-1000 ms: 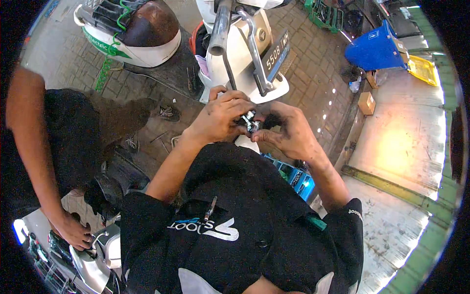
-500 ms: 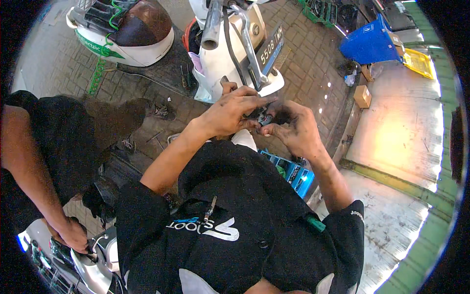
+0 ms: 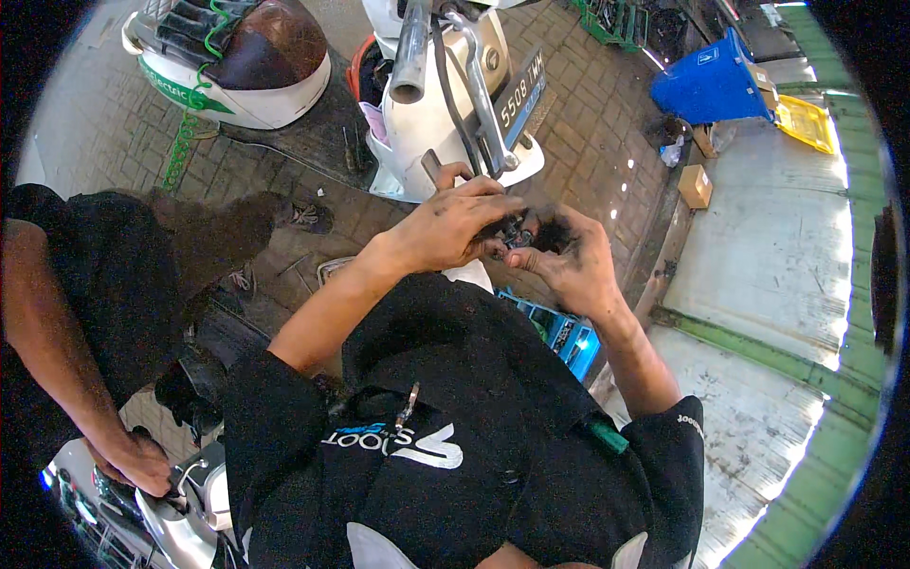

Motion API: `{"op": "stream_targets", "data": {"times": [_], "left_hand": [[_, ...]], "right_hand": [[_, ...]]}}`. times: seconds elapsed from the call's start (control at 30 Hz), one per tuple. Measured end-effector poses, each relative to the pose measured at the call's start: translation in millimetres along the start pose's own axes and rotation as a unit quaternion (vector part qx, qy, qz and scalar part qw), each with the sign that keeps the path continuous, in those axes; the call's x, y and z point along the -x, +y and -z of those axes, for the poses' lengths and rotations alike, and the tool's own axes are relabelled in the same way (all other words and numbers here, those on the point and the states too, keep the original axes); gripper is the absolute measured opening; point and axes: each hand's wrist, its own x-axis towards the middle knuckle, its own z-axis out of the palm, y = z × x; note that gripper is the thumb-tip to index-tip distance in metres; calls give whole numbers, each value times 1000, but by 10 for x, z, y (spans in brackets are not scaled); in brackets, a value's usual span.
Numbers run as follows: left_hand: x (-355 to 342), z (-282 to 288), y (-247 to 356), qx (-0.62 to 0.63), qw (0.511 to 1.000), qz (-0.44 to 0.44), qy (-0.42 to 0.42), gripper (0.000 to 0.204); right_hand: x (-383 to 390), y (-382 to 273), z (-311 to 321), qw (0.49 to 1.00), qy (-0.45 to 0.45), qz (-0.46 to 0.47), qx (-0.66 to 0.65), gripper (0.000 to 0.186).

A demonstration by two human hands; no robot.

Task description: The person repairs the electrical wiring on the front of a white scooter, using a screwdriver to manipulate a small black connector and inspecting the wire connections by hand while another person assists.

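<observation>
My hands meet over the pavement in front of a white scooter [image 3: 417,123]. Between them is a small dark metal part [image 3: 517,234], mostly covered by fingers, so its exact kind does not show. My left hand [image 3: 453,220] is closed round its left side, fingertips blackened. My right hand [image 3: 572,258] pinches the other side with bent fingers and thumb, also smeared black. A flat, greyish strip [image 3: 432,167] sticks up beside my left fingers; I cannot tell whether that hand holds it. Close beyond my hands are the scooter's metal tubes [image 3: 409,71].
Below my right hand stands a blue toolbox [image 3: 573,343]. At left a co-worker's arm [image 3: 66,346] reaches to another scooter [image 3: 180,517]. A white scooter body with brown seat [image 3: 275,43] lies far left. A blue bin [image 3: 706,81] and small carton [image 3: 695,187] stand right.
The small part has turned slightly between my fingers, and my right fingers have shifted round it. The surroundings sit slightly further left in the view. Both hands keep their grip.
</observation>
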Motion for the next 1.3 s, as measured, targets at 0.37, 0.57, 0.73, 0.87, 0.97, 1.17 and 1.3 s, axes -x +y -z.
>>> {"op": "stream_targets", "data": {"times": [0.37, 0.57, 0.73, 0.87, 0.97, 1.17, 1.3], "left_hand": [[-44, 37, -43, 41, 998, 19, -48, 57], [-67, 36, -41, 6, 997, 13, -73, 60], [-83, 24, -41, 14, 998, -13, -66, 56], [-99, 47, 1, 34, 997, -4, -71, 55], [-85, 42, 5, 33, 997, 3, -65, 56], [-70, 17, 36, 52, 997, 20, -57, 56], [-47, -5, 5, 37, 998, 23, -55, 54]], "right_hand": [[-83, 172, 21, 999, -28, 4, -31, 36], [-78, 215, 1, 998, -32, -8, -58, 35], [-67, 267, -12, 997, -26, -5, -77, 32], [-48, 257, -42, 997, -9, 8, -79, 31], [-49, 230, -57, 996, -2, -21, -91, 31], [-48, 290, -57, 989, -19, -25, -145, 30], [-67, 293, -76, 990, -11, -15, -143, 30]]}}
